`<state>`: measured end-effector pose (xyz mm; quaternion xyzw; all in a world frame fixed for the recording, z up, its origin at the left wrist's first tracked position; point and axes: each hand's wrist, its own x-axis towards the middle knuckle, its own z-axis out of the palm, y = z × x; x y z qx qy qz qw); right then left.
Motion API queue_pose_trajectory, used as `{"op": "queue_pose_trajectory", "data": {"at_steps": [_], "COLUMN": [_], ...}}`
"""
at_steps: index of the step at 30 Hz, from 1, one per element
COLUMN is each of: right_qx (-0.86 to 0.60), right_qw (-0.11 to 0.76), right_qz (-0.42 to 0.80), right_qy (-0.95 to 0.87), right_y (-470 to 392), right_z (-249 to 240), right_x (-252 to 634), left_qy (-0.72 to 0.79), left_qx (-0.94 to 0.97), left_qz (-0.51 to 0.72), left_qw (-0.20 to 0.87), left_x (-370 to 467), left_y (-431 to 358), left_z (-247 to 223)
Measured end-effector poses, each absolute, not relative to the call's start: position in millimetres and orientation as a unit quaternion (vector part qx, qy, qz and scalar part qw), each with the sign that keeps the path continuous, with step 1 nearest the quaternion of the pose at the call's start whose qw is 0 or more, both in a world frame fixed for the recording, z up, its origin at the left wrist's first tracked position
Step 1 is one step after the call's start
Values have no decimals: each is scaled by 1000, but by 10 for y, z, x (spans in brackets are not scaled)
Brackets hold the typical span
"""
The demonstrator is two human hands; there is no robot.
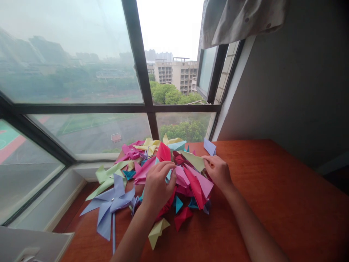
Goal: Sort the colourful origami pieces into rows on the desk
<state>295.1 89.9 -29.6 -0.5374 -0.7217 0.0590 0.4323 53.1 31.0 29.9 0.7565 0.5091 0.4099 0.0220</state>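
Pinching pale-green paper by its edge in right grip, left grip state unclear, open tabletop rightward

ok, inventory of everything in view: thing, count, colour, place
Table: 1, reddish-brown, foreground
Paper pile: pieces uncountable, multicoloured, on table
Pinwheels: at least 3, blue-violet, pale green, magenta, pile's left
Folded piece: 1, pale yellow, pile's near edge
Held paper: 1, pale yellow-green, pile's right
Window frames: several, dark, ahead and left
Sports ground: 1, green-grey, outside left
Buildings: several, beige, outside ahead
Trees: several, green, outside ahead
Cloth: 1, greyish, upper right
Wall: 1, grey, right
Left hand: 1, bare, over pile
Right hand: 1, bare, pinching held paper
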Motion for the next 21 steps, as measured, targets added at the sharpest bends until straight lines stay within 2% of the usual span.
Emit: {"op": "queue_pose_trajectory", "data": {"at_steps": [2,4,8,10,13,17,21], "right_qx": [-550,-558,-483,-420,-372,-369,-375], "right_qw": [483,544,624,627,603,546,508], "right_qz": [81,153,414,510,578,601,608], "right_qy": [-677,-607,-454,-413,-405,-452,-482], "right_y": [881,870,878,878,852,787,756], "right_z": [-252,-216,-184,-168,-120,-44,-49], "right_x": [2947,2936,2899,2882,2872,2887,2908], "left_qy": [506,504,500,506,514,502,479], "left_qx": [756,752,735,717,681,656,684], "left_qz": [414,423,455,477,515,546,522], "left_qw": [28,34,43,51,80,140,171], "left_x": [537,544,557,556,537,486,431], "left_y": [298,283,255,253,275,315,313], "left_z": [315,333,357,356,342,321,326]}}
